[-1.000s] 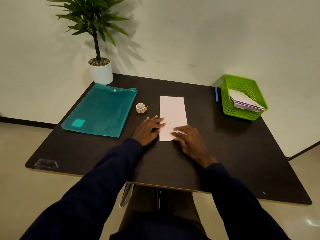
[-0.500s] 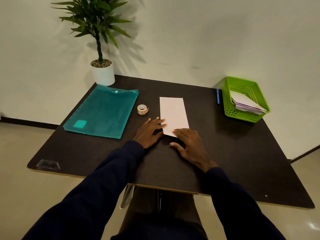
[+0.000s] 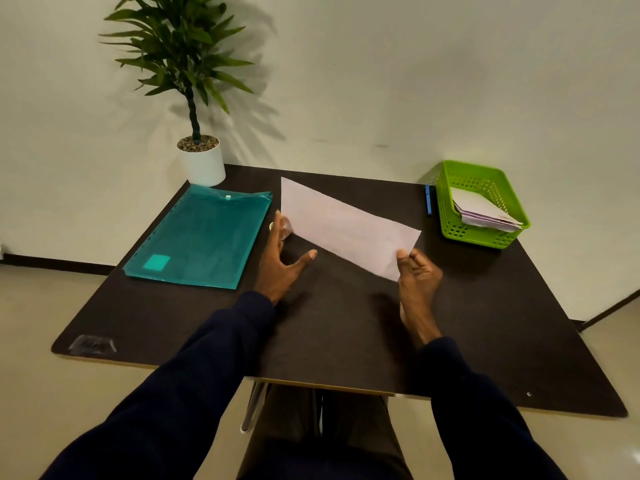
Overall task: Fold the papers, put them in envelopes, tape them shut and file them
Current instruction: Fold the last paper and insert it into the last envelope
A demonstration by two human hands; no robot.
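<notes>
The paper (image 3: 346, 226) is off the table (image 3: 346, 341), held in the air above its middle and slanting from a high far-left corner down to a low near-right one. It shows as a long narrow strip, which suggests a lengthwise fold is already in it, though no crease line can be made out.

The right hand (image 3: 417, 275) grips it, pinching the near right corner between thumb and fingers. The left hand (image 3: 280, 261) holds nothing: its fingers are straight and spread, thumb out, at the paper's left end. Whether the fingertips touch that edge cannot be told.

Judged from this, the task is at an early stage, with the first sheet partly folded and probably needing a further fold to fit an envelope. Nothing has been inserted, taped or filed.

The envelopes (image 3: 485, 211) lie stacked in the green basket (image 3: 485, 239) at the table's far right. A blue pen (image 3: 428, 202) lies just beside the basket's left wall. The tape roll (image 3: 271, 226) is mostly hidden behind the left hand, with only a sliver showing. The teal folder (image 3: 197, 237), presumably where the envelopes get filed, lies flat on the left with its snap flap down. A potted plant (image 3: 202, 164) stands at the far left corner.
</notes>
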